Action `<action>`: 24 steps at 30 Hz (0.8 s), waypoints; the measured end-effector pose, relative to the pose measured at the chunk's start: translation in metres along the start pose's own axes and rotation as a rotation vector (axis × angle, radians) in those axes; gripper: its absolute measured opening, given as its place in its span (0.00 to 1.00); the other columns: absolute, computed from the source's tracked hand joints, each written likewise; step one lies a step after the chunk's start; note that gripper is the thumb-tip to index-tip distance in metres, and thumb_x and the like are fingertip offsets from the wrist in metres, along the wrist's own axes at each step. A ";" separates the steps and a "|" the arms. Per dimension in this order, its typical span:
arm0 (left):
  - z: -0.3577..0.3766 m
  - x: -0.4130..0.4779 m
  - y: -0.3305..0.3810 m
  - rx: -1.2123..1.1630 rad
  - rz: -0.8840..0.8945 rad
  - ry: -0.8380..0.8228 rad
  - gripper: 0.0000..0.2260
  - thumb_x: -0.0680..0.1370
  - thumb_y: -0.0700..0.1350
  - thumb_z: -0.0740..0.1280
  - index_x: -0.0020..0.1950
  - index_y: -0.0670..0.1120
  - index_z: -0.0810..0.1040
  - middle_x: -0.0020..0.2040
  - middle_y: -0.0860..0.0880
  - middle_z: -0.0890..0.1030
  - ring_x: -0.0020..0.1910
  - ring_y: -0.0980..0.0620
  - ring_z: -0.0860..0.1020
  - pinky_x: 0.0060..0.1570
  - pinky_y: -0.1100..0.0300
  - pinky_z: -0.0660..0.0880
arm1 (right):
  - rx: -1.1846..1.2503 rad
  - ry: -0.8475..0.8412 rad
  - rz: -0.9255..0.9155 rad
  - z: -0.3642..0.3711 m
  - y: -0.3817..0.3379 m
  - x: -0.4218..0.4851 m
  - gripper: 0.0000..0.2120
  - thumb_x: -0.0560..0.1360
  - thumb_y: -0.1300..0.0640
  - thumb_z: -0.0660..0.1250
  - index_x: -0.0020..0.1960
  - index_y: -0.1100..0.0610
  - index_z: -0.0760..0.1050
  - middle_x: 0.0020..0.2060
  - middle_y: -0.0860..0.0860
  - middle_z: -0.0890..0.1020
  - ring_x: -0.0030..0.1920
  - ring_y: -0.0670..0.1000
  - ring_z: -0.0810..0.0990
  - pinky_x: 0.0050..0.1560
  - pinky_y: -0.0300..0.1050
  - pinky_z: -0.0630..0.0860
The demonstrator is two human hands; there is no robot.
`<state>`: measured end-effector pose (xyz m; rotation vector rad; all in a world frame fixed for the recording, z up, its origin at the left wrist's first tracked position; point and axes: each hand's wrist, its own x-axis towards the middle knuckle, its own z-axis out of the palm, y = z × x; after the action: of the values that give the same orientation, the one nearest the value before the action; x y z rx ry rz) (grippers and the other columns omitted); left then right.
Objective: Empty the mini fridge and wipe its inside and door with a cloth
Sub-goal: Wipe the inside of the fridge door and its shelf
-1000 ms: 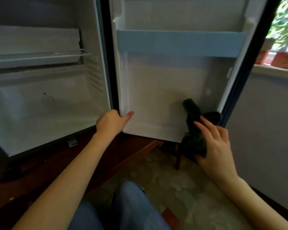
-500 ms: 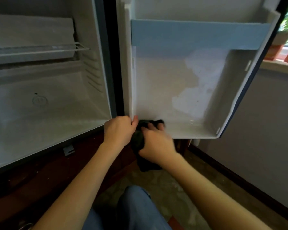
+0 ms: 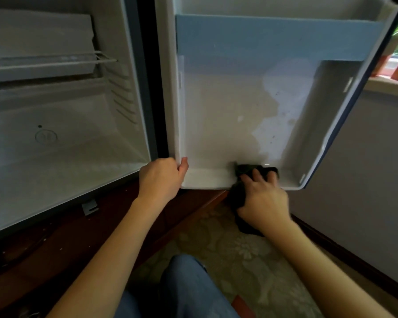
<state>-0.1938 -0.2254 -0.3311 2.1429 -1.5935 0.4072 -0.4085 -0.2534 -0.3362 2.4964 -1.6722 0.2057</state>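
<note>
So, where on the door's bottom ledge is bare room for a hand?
Bare: the ledge between the left hand and the cloth, and from the cloth to the door's right wall; also the fridge floor under the wire shelf. Crowded: the door's lower-left corner, gripped by the left hand, and mid-ledge, where the right hand holds the cloth.

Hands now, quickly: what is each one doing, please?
Left hand: grips the lower corner of the fridge door.
Right hand: holds the dark cloth on that door's bottom ledge.
</note>
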 end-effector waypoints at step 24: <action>-0.002 0.004 0.009 -0.048 -0.094 -0.113 0.25 0.82 0.55 0.52 0.29 0.44 0.67 0.27 0.47 0.71 0.26 0.48 0.69 0.28 0.58 0.66 | 1.096 -0.522 -0.122 0.030 0.025 -0.041 0.26 0.64 0.53 0.72 0.62 0.46 0.73 0.61 0.46 0.75 0.51 0.47 0.80 0.53 0.44 0.79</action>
<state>-0.2015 -0.2304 -0.3257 2.2282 -1.5385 0.2194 -0.4463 -0.2308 -0.3724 3.6950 -1.8850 0.6539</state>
